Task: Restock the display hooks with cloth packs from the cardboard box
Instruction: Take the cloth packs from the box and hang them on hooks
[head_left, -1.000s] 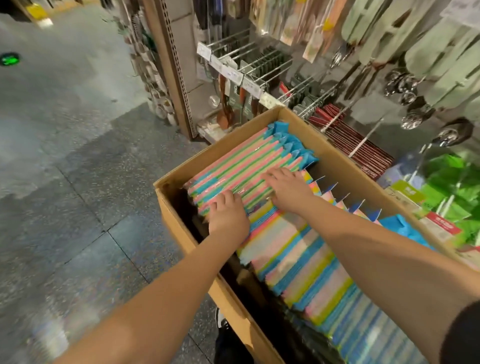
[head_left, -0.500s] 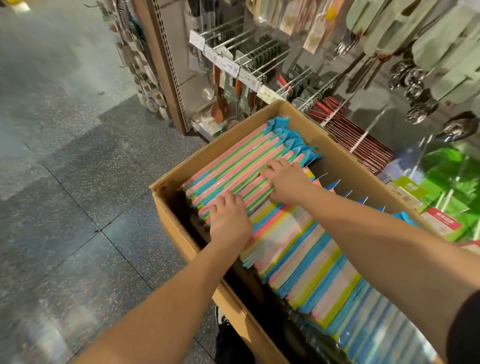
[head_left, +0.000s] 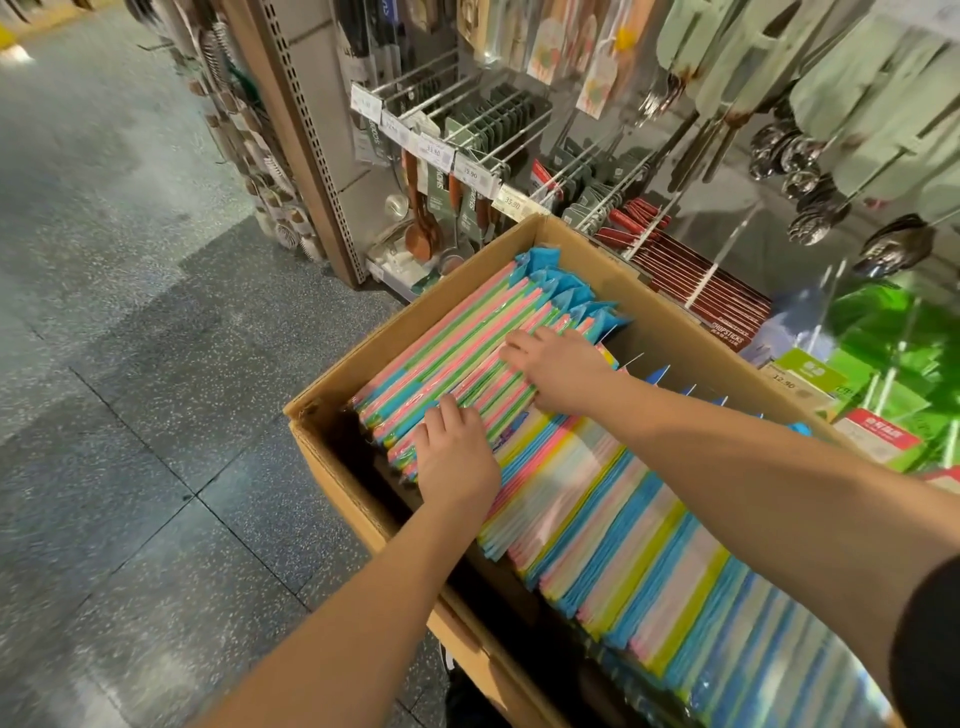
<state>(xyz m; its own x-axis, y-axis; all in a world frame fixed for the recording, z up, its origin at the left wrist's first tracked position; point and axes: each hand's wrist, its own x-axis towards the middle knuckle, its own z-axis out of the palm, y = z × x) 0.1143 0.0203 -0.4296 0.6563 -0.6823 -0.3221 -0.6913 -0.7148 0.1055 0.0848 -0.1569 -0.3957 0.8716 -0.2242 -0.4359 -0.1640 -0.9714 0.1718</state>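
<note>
both hands seemingly gripping cloth packs

Big cardboard box fills the lower right of the frame, stuffed with cloth packs in pink, blue, green and yellow stripes, standing on edge. Left hand and right hand both lie on the top edges of the far bunch, fingers tucked in between packs. Display hooks with price tags sit top center, grey speckled floor on the left.
</note>
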